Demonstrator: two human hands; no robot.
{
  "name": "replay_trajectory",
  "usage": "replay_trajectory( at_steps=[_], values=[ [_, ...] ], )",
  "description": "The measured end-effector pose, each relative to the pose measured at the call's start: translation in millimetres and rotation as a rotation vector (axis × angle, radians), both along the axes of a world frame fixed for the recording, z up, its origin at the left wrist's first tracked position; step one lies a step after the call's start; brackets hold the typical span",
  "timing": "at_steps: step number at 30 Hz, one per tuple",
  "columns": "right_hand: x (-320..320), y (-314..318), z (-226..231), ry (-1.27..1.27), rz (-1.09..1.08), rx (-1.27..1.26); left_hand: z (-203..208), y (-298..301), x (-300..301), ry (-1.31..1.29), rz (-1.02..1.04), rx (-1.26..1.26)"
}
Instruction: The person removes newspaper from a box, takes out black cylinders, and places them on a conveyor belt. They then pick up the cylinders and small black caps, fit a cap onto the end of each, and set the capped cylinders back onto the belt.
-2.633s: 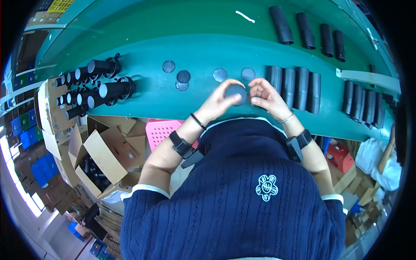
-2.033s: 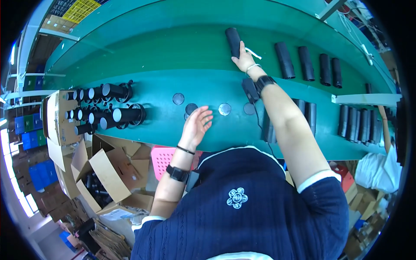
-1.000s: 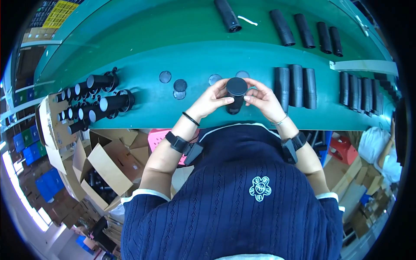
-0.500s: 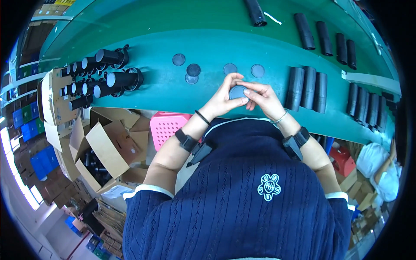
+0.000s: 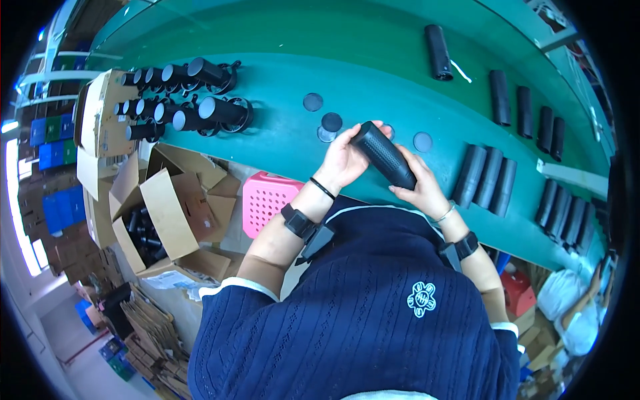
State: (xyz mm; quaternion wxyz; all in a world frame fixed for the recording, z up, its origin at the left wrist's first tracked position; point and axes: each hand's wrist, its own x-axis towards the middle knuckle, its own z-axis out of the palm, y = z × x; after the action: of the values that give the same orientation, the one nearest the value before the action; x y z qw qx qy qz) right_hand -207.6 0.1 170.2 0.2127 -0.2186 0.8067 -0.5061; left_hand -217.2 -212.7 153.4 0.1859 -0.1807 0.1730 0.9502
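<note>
Both my hands hold a black textured cylinder (image 5: 385, 157) tilted above the near edge of the green table. My left hand (image 5: 344, 161) is wrapped round its upper left end, with the fingertips behind it. On the lower right end my right hand (image 5: 425, 188) closes, its thumb at the near end. Beyond my hands several round dark discs lie on the table, among them a disc at the far left (image 5: 313, 101), a black disc overlapping a paler one (image 5: 331, 121), and a grey disc (image 5: 423, 142). Another disc is mostly hidden behind my hand and the cylinder.
Black cylinders with dark ring-like parts (image 5: 223, 112) stand at the left. Similar black cylinders (image 5: 489, 175) lie to the right, with more (image 5: 568, 210) beyond. Open cardboard boxes (image 5: 170, 213), one holding black parts, and a pink perforated stool (image 5: 269, 207) are below the table's left side.
A round grey face was turned up between my hands; now the cylinder's long side shows, lying slantwise. My right hand has moved down to its near end. The whole view has shifted and turned.
</note>
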Motion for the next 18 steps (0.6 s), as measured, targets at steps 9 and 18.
replay_trajectory(
  at_steps=[9,18],
  values=[
    [-2,-9,0,-0.114,-0.144,-0.156,0,2,-7,0.225,-0.033,0.126],
    [-25,61,-16,0.077,-0.538,0.310,-15,-16,-200,0.144,-0.138,-0.730]
  ],
)
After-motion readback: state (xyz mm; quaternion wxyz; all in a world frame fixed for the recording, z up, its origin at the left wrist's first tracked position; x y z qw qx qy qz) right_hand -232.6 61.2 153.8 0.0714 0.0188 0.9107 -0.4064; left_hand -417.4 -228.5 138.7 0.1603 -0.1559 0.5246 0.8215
